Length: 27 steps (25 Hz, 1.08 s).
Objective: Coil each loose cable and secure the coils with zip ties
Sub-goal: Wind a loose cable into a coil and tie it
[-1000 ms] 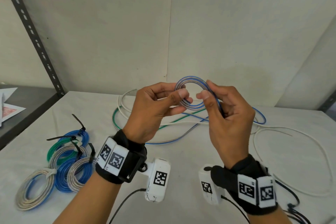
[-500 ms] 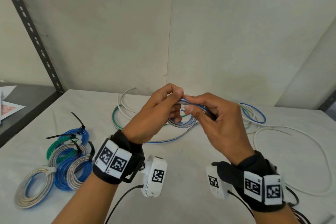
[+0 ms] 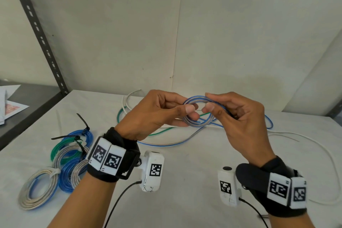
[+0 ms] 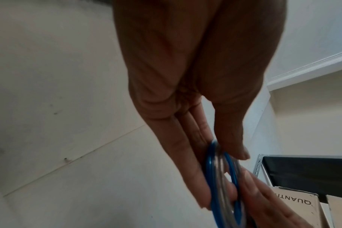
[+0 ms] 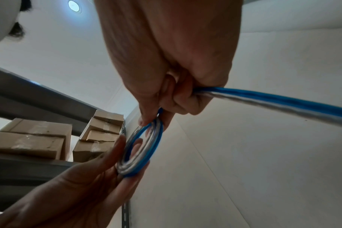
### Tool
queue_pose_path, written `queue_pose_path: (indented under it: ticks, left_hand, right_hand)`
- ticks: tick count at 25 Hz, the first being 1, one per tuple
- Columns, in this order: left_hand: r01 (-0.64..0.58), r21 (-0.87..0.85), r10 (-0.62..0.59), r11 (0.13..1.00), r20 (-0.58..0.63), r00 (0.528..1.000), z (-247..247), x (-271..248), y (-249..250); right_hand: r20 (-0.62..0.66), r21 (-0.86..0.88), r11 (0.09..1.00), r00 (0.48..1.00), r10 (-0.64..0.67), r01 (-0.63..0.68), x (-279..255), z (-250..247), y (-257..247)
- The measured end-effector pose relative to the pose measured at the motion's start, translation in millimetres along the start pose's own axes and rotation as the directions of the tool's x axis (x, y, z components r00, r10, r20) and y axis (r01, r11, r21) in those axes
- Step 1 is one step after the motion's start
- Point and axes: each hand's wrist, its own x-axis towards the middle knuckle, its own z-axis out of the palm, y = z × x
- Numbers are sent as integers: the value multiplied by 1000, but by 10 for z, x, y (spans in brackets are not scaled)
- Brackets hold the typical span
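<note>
A small coil of blue and silver cable [image 3: 197,112] hangs in the air above the table, held between both hands. My left hand [image 3: 162,111] pinches its left side with thumb and fingers; in the left wrist view the coil [image 4: 223,182] sits edge-on at the fingertips. My right hand [image 3: 238,116] pinches the right side of the coil [image 5: 140,148] and its curled fingers grip the cable's loose tail [image 5: 273,101]. The tail [image 3: 172,143] runs down onto the table. Loose white cable [image 3: 325,155] and green cable [image 3: 161,131] lie behind.
Several finished coils [image 3: 61,161] bound with black and white zip ties lie at the table's left. A dark shelf [image 3: 31,102] with papers and a slotted metal upright [image 3: 37,29] stand at the left. The wall is close behind. Cardboard boxes [image 5: 41,138] sit on shelving.
Both hands have lifted and turned the coil from tilted low to facing me as a ring. The right hand has moved rightward, feeding another stretch of cable onto it.
</note>
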Motion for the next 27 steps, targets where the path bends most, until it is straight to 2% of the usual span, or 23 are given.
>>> queue_pose_path:
  ticks: [4, 8, 10, 12, 16, 20, 22, 27]
  left_hand:
    - [-14, 89, 22, 996, -93, 995, -48, -7, 15]
    - [-3, 317, 44, 949, -125, 991, -45, 15, -29]
    - [7, 455, 45, 891, -103, 994, -35, 37, -76]
    - [-1, 496, 43, 868, -75, 996, -22, 43, -102]
    - [-24, 376, 57, 927, -77, 995, -38, 26, -51]
    - [-9, 264, 23, 965, -49, 999, -33, 1, -2]
    - [0, 217, 11, 976, -50, 999, -29, 5, 5]
    - [37, 54, -32, 998, -90, 995, -50, 25, -20]
  right_hand:
    - [54, -18, 999, 998, 30, -29, 1, -3, -34]
    - [-26, -268, 963, 999, -44, 36, -12, -60, -54]
    - [-20, -253, 967, 999, -46, 40, -28, -20, -67]
    - [12, -210, 978, 1000, 2, 1, -39, 37, -62]
    - [50, -254, 966, 997, 52, -38, -17, -9, -11]
    - [96, -157, 979, 984, 148, -132, -21, -22, -19]
    - [67, -85, 989, 990, 128, -122, -19, -4, -48]
    - [-111, 56, 993, 988, 107, -101, -2, -9, -92]
